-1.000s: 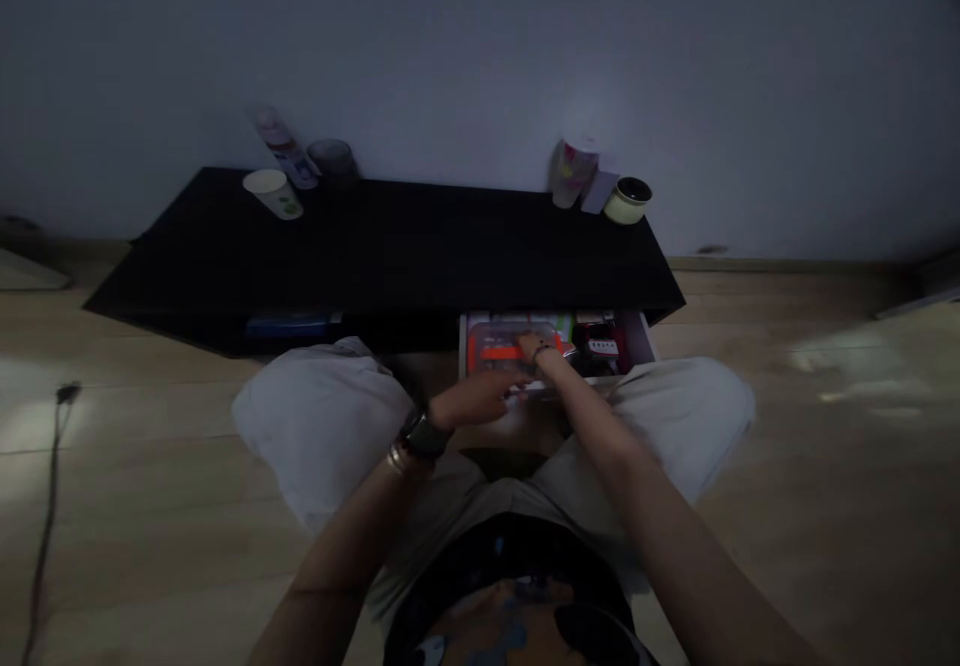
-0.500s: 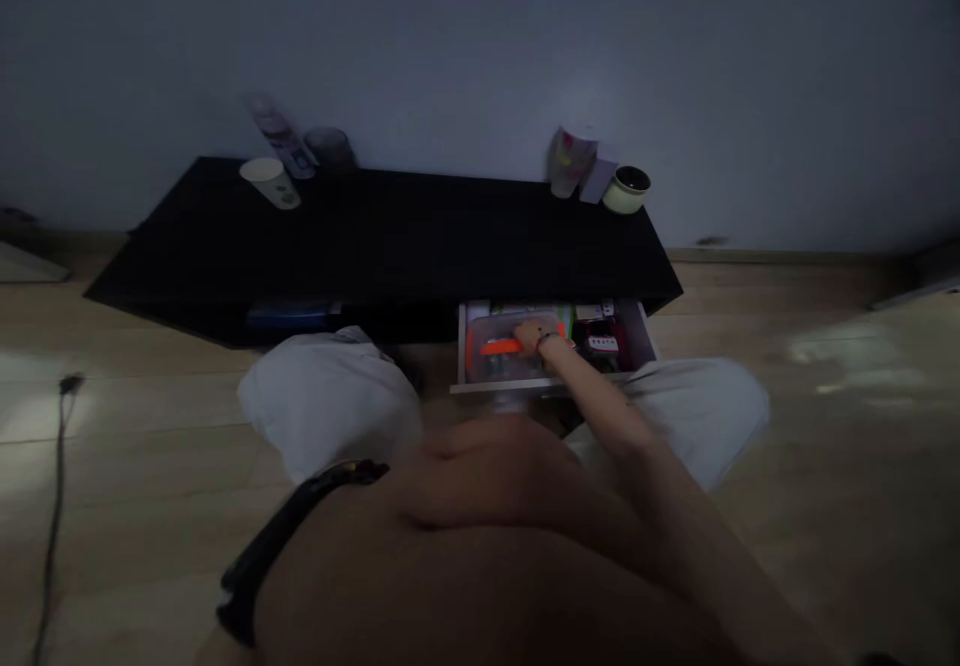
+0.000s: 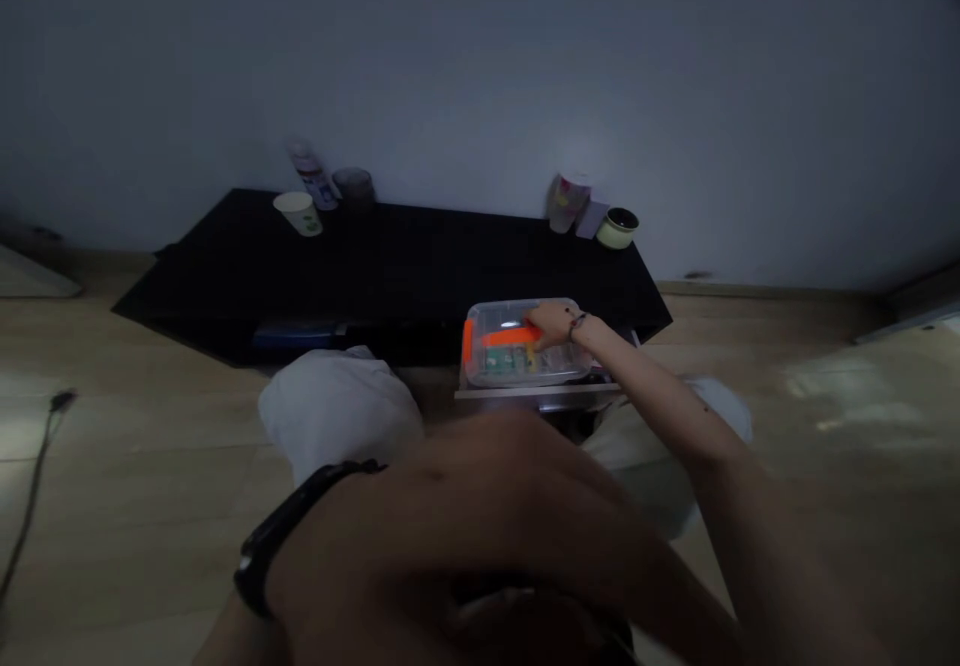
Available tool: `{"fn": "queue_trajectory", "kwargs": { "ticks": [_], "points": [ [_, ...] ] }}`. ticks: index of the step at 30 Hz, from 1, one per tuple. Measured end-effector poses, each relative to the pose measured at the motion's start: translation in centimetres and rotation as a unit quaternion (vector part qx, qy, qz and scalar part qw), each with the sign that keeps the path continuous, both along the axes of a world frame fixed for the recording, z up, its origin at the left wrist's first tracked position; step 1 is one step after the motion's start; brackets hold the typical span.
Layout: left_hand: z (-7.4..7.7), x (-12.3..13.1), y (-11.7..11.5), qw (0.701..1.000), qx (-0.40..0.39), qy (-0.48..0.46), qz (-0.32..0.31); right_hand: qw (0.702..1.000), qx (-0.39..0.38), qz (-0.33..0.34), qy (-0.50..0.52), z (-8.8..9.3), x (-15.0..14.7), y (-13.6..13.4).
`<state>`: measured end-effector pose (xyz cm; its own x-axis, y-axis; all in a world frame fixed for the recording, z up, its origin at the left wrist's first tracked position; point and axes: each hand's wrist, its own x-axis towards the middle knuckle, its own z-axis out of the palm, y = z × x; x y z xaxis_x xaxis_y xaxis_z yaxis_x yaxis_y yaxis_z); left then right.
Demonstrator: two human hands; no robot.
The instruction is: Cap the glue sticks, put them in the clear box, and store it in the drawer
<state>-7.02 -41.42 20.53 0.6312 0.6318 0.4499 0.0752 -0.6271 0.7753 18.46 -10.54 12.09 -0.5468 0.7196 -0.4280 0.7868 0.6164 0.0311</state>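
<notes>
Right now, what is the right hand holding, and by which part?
A clear plastic box with an orange strip, held from above at the lid's right end by the right hand.

A black surface (image 3: 375, 266) stands against a pale wall (image 3: 480, 66). At its back left are a paper cup (image 3: 298, 213), a spray can (image 3: 313, 176) and a dark cup (image 3: 354, 186). At its back right are a plastic cup (image 3: 569, 202), a card (image 3: 592, 219) and a small cream jar (image 3: 618, 228). A blue box (image 3: 294, 336) sits below its front edge, and a cable (image 3: 34, 476) crosses the wooden floor (image 3: 150, 466).
</notes>
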Motion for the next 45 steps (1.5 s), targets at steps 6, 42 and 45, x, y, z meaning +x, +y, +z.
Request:
{"fn": "queue_trajectory", "kwargs": {
  "ticks": [6, 42, 45],
  "points": [
    [3.5, 3.4, 16.3, 0.985, 0.082, -0.126, 0.089, 0.992, 0.103, 0.001, 0.070, 4.3, 1.2, 1.4],
    [-13.1, -1.1, 45.9, 0.835, -0.318, 0.104, 0.436, 0.897, 0.213, -0.294, 0.254, -1.4, 4.0, 17.3],
    [-12.9, -0.9, 45.9, 0.834, -0.282, 0.148, 0.451, 0.907, 0.154, -0.339, 0.196, -1.5, 4.5, 16.8]
  ]
}}
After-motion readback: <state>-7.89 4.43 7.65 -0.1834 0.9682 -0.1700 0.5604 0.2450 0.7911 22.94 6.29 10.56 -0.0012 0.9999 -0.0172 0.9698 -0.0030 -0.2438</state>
